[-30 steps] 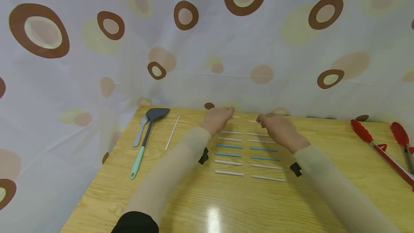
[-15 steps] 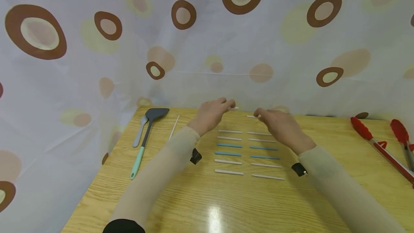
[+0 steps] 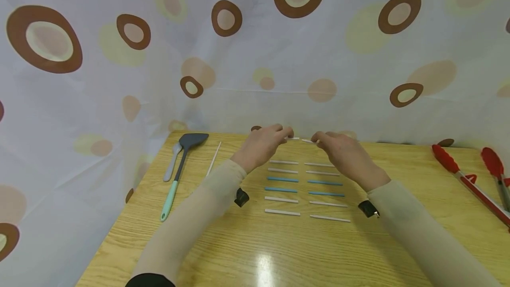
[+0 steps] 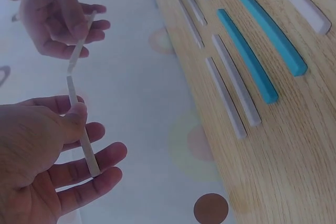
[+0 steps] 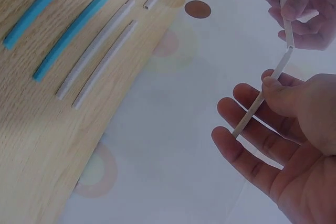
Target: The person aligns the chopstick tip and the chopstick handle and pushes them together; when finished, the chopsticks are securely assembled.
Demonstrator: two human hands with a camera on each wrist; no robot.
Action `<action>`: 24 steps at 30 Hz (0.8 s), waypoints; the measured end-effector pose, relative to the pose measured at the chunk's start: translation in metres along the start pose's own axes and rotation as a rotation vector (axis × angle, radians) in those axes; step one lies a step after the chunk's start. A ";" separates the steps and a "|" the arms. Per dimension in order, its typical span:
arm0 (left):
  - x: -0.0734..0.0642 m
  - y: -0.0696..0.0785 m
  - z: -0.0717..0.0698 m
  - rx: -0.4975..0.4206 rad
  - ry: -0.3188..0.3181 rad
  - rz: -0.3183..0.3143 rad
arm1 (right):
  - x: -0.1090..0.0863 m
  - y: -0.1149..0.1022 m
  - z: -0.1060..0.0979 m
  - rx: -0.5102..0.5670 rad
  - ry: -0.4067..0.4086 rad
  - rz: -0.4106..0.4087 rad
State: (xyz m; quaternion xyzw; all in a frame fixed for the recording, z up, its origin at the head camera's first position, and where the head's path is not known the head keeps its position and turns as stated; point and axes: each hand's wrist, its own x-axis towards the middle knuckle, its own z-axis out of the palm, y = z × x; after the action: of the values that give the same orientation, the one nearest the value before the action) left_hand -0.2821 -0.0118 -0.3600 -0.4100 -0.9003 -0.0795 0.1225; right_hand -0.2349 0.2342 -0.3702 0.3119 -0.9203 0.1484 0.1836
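Note:
My left hand [image 3: 263, 143] pinches a thin white stick piece [image 4: 88, 153] between thumb and fingers, above the table's far edge. A second white stick piece [image 5: 251, 111] is pinched in my right hand [image 3: 346, 156]. The two pieces point toward each other, their inner ends close together and at a slight angle in both wrist views. Nearer to me on the table lie two columns of short sticks, white pieces [image 3: 282, 212] and blue pieces [image 3: 281, 189], laid in parallel rows.
On the left side lie a grey spatula [image 3: 194, 139] with a mint handle, a small grey utensil [image 3: 172, 163] and one longer white stick [image 3: 214, 158]. Red-tipped tongs [image 3: 445, 161] lie at the far right. Behind the wooden table [image 3: 223, 251] hangs a patterned curtain [image 3: 247, 56].
Both hands have lifted white stick pieces from the far end of the columns and raised them. Since half a second ago, the pieces' inner ends have come closer together.

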 end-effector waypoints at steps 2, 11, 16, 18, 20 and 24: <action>0.000 0.001 0.000 -0.012 0.000 0.002 | 0.000 0.000 0.000 0.000 -0.006 0.005; 0.001 0.007 0.001 0.044 -0.030 -0.012 | -0.002 0.000 0.002 -0.065 0.039 -0.031; 0.001 0.010 0.000 0.121 -0.046 -0.004 | -0.002 -0.001 0.001 -0.147 0.081 -0.091; 0.001 0.013 -0.001 0.158 -0.063 -0.001 | -0.001 -0.002 0.000 -0.174 0.090 -0.106; 0.001 0.015 -0.002 0.198 -0.085 0.000 | -0.001 -0.003 -0.002 -0.197 0.092 -0.114; 0.002 0.019 -0.002 0.261 -0.109 -0.001 | -0.001 -0.004 -0.003 -0.211 0.082 -0.100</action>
State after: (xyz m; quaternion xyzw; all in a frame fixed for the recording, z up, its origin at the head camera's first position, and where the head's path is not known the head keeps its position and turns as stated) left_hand -0.2686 0.0018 -0.3569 -0.3936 -0.9086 0.0608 0.1257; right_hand -0.2306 0.2325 -0.3672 0.3302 -0.9058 0.0540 0.2599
